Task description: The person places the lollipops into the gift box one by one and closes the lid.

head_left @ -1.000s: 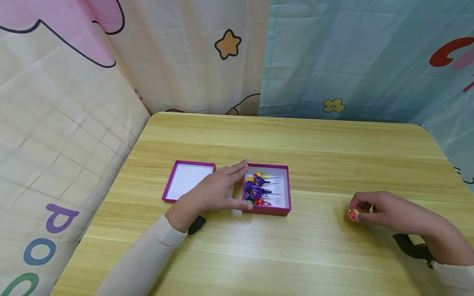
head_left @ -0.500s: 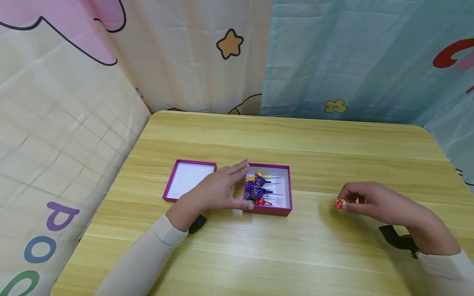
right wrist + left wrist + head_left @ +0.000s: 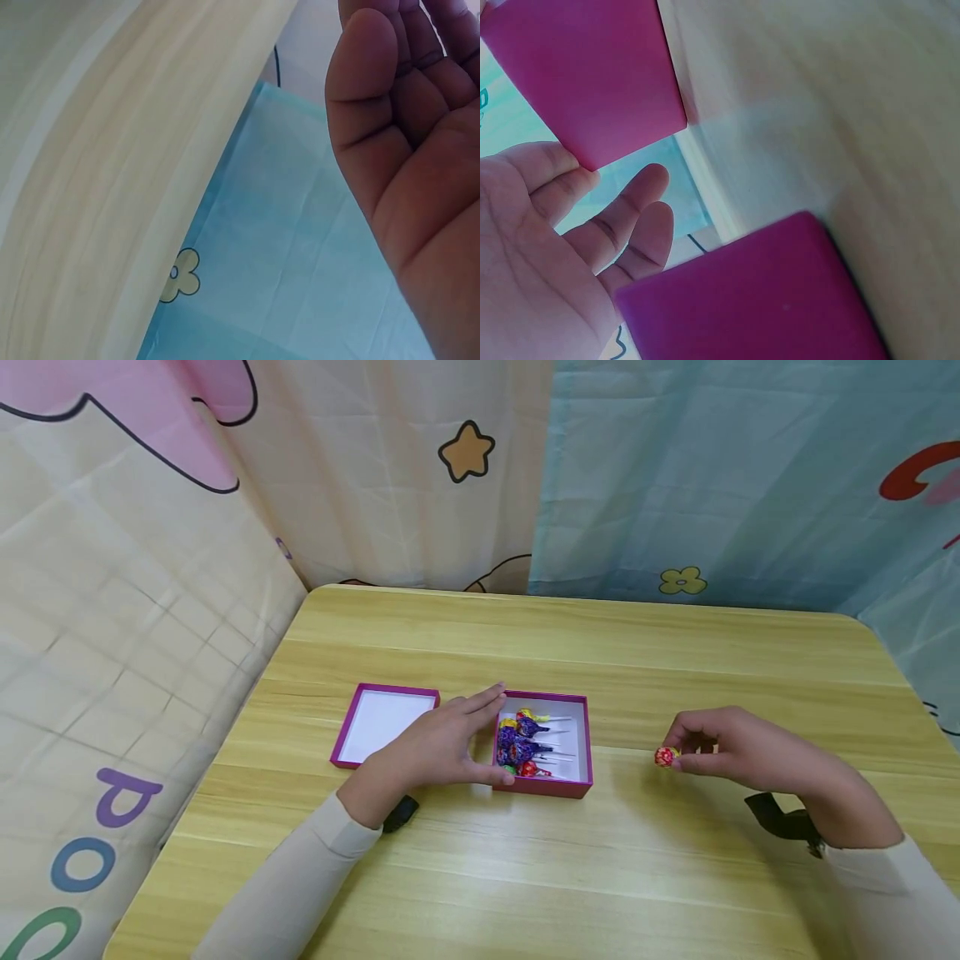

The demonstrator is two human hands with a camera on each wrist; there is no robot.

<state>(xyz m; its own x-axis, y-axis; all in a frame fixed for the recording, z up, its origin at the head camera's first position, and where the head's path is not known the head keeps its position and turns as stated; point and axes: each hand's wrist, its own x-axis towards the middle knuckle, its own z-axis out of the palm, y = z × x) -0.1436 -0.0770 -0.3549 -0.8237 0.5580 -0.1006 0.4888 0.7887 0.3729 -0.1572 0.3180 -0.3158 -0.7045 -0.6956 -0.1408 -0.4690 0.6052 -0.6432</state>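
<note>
An open magenta box stands near the middle of the table, holding several wrapped lollipops with their sticks pointing right. My left hand spans its left side, thumb at the front corner and fingers at the back one. In the left wrist view, fingertips touch the corner of the box, while other fingers extend free. Right of the box, my right hand pinches a red and yellow lollipop above the table, its stick hidden by the hand. The right wrist view shows curled fingers, not the lollipop.
The box's lid lies inside-up to the left, partly behind the left hand. Patterned curtains hang beyond the wooden table's back edge and along its left. A black strap hangs at the right wrist.
My right hand has moved left and away from me with the lollipop, closer to the box. The left hand and the box have stayed in place.
</note>
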